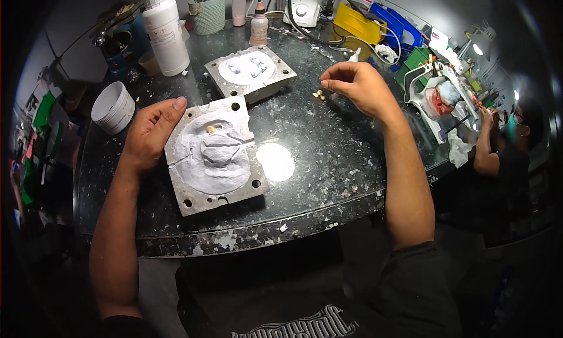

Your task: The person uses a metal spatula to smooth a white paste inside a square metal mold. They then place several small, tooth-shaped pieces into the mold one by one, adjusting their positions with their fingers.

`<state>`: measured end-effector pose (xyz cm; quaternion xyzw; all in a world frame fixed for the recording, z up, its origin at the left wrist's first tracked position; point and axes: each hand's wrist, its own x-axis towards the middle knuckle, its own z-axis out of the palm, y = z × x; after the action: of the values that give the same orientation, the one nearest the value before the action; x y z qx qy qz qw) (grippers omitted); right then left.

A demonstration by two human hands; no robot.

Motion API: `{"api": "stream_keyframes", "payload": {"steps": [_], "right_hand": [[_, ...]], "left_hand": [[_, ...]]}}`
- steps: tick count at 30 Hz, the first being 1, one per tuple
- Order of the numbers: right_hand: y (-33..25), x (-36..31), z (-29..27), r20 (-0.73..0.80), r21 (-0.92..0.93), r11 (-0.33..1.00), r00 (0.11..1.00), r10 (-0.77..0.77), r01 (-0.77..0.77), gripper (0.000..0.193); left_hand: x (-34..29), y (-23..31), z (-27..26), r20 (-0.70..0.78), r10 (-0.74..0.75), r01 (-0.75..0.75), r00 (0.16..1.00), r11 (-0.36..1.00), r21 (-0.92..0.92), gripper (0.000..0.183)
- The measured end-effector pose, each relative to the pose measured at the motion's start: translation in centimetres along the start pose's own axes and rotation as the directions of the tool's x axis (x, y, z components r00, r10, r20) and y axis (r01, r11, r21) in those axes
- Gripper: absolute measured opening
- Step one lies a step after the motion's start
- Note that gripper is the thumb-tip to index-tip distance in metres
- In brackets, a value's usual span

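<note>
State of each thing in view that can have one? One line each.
Left hand: holding the nearer flask half by its left side.
Right hand: fingers bent above the bench; grip unclear.
Nearer flask half: plaster face up.
Tooth-shaped piece: in the nearer plaster.
Farther flask half: plaster face up.
Loose tooth-shaped pieces: clustered.
Large white bottle: upright, capped.
Desk lamp: lit.

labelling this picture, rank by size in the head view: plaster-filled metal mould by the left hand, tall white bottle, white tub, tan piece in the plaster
1. Plaster-filled metal mould, beside the left hand
2. Tall white bottle
3. White tub
4. Tan piece

Apparent order only: the mould may look bigger from nearness.
</note>
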<state>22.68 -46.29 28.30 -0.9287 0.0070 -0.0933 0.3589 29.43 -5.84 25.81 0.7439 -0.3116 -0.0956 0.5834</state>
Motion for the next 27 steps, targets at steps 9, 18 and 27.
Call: {"api": "stream_keyframes", "payload": {"steps": [9,18,27], "right_hand": [[-2.0,-0.5,0.5,0.153,0.629,0.777,0.982,-0.108,-0.012,0.027],[-2.1,-0.6,0.5,0.15,0.643,0.765,0.985,-0.086,-0.031,0.026],[-1.7,-0.3,0.6,0.126,0.587,0.81,0.988,-0.089,-0.002,0.031]], "left_hand": [[-0.2,0.3,0.3,0.009,-0.01,0.01,1.0,1.0,-0.029,0.045],[-0.2,0.5,0.4,0.01,-0.008,0.008,1.0,0.999,-0.037,0.044],[-0.2,0.7,0.1,-0.006,0.009,-0.009,1.0,0.999,0.048,0.045]]}}
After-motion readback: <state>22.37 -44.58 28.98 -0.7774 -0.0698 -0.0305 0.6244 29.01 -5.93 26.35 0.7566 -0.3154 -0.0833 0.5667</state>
